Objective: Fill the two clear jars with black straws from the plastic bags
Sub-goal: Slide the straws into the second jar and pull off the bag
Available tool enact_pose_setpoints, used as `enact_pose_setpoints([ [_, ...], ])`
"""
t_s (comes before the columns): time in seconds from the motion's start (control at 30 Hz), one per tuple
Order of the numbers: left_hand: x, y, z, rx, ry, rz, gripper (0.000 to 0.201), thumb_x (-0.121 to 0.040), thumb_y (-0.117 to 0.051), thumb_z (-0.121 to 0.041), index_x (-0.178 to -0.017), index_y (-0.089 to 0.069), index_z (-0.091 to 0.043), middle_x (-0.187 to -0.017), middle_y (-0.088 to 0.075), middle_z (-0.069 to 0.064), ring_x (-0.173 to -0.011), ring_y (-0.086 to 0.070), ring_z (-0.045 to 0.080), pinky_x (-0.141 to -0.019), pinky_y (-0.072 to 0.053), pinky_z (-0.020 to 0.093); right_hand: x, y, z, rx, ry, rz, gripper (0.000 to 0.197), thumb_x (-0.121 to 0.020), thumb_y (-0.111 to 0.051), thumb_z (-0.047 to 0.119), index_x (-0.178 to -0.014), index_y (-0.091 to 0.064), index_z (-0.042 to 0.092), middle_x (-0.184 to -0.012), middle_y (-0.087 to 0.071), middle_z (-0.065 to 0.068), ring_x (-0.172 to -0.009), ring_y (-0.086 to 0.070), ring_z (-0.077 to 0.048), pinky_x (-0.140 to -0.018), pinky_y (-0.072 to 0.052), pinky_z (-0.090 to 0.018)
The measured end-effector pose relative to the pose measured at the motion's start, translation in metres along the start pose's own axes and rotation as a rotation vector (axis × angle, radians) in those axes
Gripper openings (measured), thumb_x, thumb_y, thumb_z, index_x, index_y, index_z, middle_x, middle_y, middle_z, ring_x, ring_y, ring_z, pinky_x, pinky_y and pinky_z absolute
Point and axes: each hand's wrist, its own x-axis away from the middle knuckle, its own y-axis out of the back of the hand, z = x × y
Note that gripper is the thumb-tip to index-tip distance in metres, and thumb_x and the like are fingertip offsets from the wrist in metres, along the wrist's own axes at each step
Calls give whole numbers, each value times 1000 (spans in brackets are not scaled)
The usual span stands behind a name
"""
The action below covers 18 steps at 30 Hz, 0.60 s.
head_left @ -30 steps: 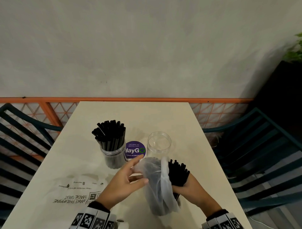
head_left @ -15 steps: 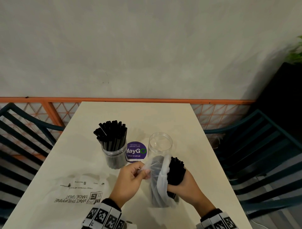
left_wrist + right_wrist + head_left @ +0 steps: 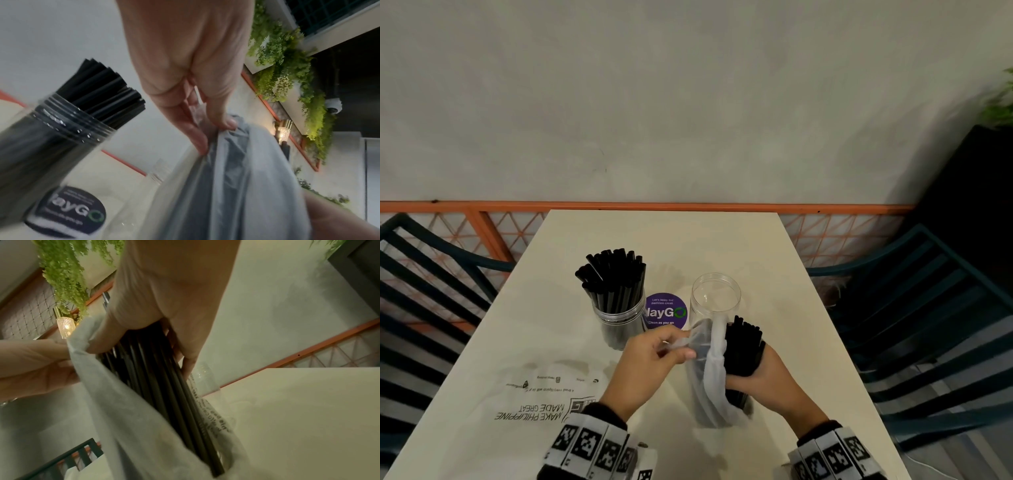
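Note:
My right hand (image 3: 760, 371) (image 3: 164, 331) grips a bundle of black straws (image 3: 742, 349) (image 3: 160, 382) that stands half out of a thin translucent plastic bag (image 3: 714, 380) (image 3: 123, 410) (image 3: 236, 186). My left hand (image 3: 654, 356) (image 3: 205, 129) pinches the bag's upper edge and holds it to the left. Just behind the bundle stands an empty clear jar (image 3: 715, 301). To its left a second clear jar (image 3: 619, 318) (image 3: 41, 146) is packed with upright black straws (image 3: 614, 274).
A flat printed plastic bag (image 3: 530, 407) lies on the cream table (image 3: 661, 236) at the near left. A round purple sticker (image 3: 666, 310) sits between the jars. Dark slatted chairs (image 3: 928, 325) flank the table; an orange railing (image 3: 654, 206) runs behind it.
My left hand has closed from an open reach into a pinch on the bag's edge. The right hand has drawn the straw bundle further up out of the bag.

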Motion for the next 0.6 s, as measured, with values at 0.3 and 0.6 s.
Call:
enact_pose_setpoints([
  [0.3,2,-9,7,179,69,-50,9,-85,-57,-2,-76,-57,-3,-90,-67,20,-77,-67,15,-79,-57,31,3,-10,-10,-75,95,-157,48,-54,-77,23,-98,-67,9,-90,-75,0,-89,-69,-10,-72,-52,-17],
  [0.6,1,-9,7,180,53,-116,30,-79,-62,6,-91,-66,-21,-84,-68,9,-74,-65,18,-71,-57,30,3,-6,-9,-74,78,-12,74,-53,-86,17,-120,-54,17,-111,-68,4,-107,-61,-5,-85,-47,-12],
])
